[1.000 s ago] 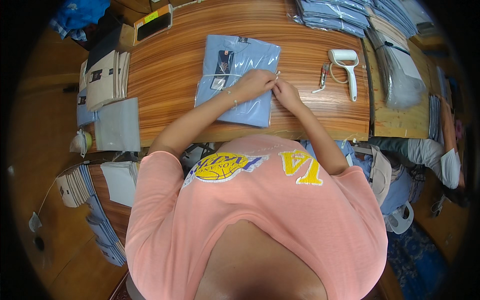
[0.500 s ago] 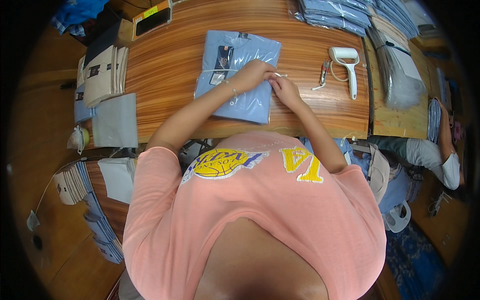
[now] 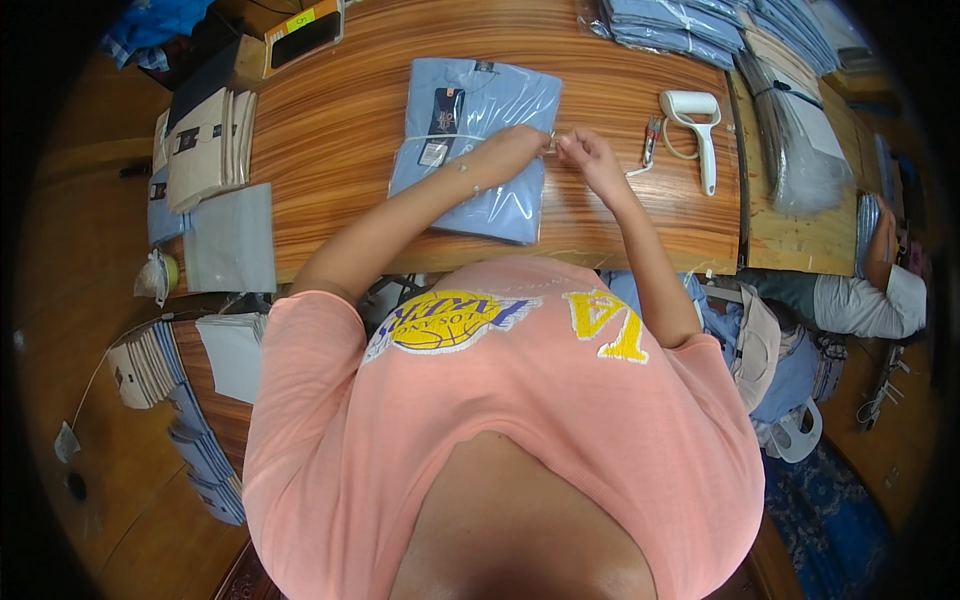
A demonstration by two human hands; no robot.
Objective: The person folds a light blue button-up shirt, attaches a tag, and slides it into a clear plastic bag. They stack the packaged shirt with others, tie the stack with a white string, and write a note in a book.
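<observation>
A stack of folded blue shirts in clear bags [image 3: 500, 95] lies flat on the table before me, with a dark hang tag showing on top. A white string [image 3: 462, 137] runs across the stack. My left hand [image 3: 515, 147] reaches over the stack's right part, fingertips pinched on the string at the right edge. Just beyond that edge, my right hand [image 3: 590, 158] is closed in a pinch on the string's end. A short bit of string shows between the two hands; any knot is too small to make out.
On the right lie a white lint roller [image 3: 705, 140] and a small red-handled tool [image 3: 650, 142]. Bagged blue shirts [image 3: 670, 30] are piled at the far right, bagged beige ones [image 3: 212, 150] at left. A phone [image 3: 307, 37] lies far left. Another person's arm [image 3: 870, 300] shows at right.
My right hand has moved slightly right, away from my left, opening a small gap with string in it. My left hand has stayed near the stack's right edge.
</observation>
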